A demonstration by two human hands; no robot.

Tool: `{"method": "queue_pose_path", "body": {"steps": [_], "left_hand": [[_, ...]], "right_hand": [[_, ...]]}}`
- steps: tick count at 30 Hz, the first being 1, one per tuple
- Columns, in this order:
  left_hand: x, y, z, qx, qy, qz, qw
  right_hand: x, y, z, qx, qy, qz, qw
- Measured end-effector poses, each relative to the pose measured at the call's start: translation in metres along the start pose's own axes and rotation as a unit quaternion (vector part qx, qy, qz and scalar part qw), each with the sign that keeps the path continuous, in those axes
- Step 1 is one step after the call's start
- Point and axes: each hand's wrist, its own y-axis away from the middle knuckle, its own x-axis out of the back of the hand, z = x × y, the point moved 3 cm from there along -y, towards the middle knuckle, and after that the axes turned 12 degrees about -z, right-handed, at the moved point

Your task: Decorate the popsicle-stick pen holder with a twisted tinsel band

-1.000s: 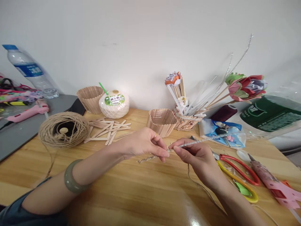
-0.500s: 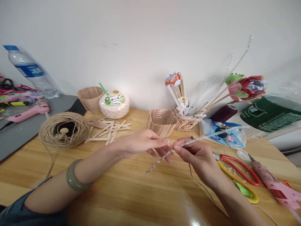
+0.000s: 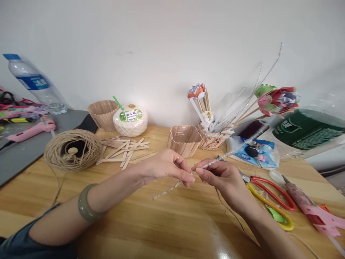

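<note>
A silvery pipe cleaner [image 3: 167, 190] slants across the middle of the head view, above the table. My right hand [image 3: 222, 176] pinches it between thumb and forefinger. Just left of that grip, my left hand [image 3: 171, 167] also has its thumb and fingertips closed on it. One end sticks out at the lower left; the other reaches up past my right hand, slightly blurred. Beneath my right hand a thin brown strand of twine [image 3: 229, 210] runs down the table. Behind my hands stands a small pot made of craft sticks [image 3: 184, 144].
Scissors [image 3: 272, 194] and a pink glue gun [image 3: 309, 208] lie at right. A twine roll [image 3: 72, 149], loose craft sticks [image 3: 126, 149], another stick pot [image 3: 102, 115] and a white coconut [image 3: 130, 120] are at left. Paper flowers [image 3: 279, 100] rise at back right.
My left thumb and fingers have closed onto the pipe cleaner. The pipe cleaner's lower end has moved left, and the view has shifted slightly.
</note>
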Motion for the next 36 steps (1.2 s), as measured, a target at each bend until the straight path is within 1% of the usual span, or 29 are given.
{"method": "queue_pose_path", "body": {"steps": [2,4,5,7,9,10,13,17,26,30,33,36], "left_hand": [[0.0002,-0.0011,-0.0009,0.005,0.005,0.009,1.0],[0.0013,-0.0016,-0.0015,0.011,-0.012,0.018,1.0],[0.0017,-0.0016,-0.0018,0.016,-0.019,0.013,1.0],[0.0014,-0.0016,-0.0019,0.021,-0.021,-0.024,0.999],[0.0005,-0.001,-0.0012,0.009,-0.005,-0.077,0.997],[0.0006,-0.0006,-0.0007,-0.002,0.003,-0.092,0.996],[0.0023,-0.0003,-0.0011,-0.025,0.025,-0.105,0.994],[0.0019,-0.0018,-0.0055,-0.009,0.028,-0.117,0.993],[0.0001,-0.0025,-0.0053,-0.007,0.045,-0.067,0.997],[0.0003,-0.0029,-0.0058,0.004,0.049,-0.034,0.998],[0.0004,-0.0041,-0.0067,0.005,0.04,-0.016,0.999],[0.0014,-0.0052,-0.0071,0.01,0.018,-0.012,1.0]], "right_hand": [[0.0004,-0.0001,0.0012,-0.007,-0.002,0.004,1.0],[0.0008,0.0001,0.0024,-0.013,0.002,0.007,1.0],[0.0009,0.0003,0.0028,-0.014,0.0,0.008,1.0],[0.0013,0.0005,0.0036,-0.014,-0.011,0.008,1.0],[0.0014,0.0004,0.004,-0.009,-0.024,0.003,1.0],[0.0013,0.0002,0.0041,-0.006,-0.028,-0.002,1.0],[0.001,-0.0005,0.0048,-0.004,-0.038,-0.015,0.999],[0.0017,-0.0012,0.0061,-0.003,-0.033,-0.011,0.999],[0.0005,-0.0007,0.0075,-0.001,-0.04,-0.015,0.999],[-0.0003,-0.0007,0.0073,0.0,-0.047,-0.024,0.999],[0.0002,-0.0005,0.0081,-0.007,-0.056,-0.019,0.998],[0.0015,0.0002,0.0097,-0.006,-0.065,-0.015,0.998]]}}
